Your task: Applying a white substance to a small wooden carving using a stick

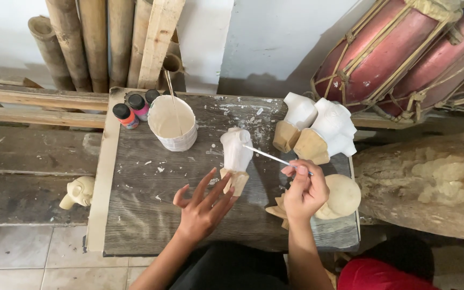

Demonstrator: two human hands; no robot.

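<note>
Just now the right hand [304, 193] has its grip pinched together on a thin white-handled paintbrush [267, 156], whose tip touches the small wooden carved figure coated in white paint [236, 153] standing just left of that grip on the grey plank worktop [140, 215]. Below the figure, the left hand [202, 209] has its grip spread apart, fingertips steadying the figure's bare wooden base. Beyond the left grip stands a white paint-filled cup [173, 123]; beyond the right, two larger white-painted carvings [323, 126].
</note>
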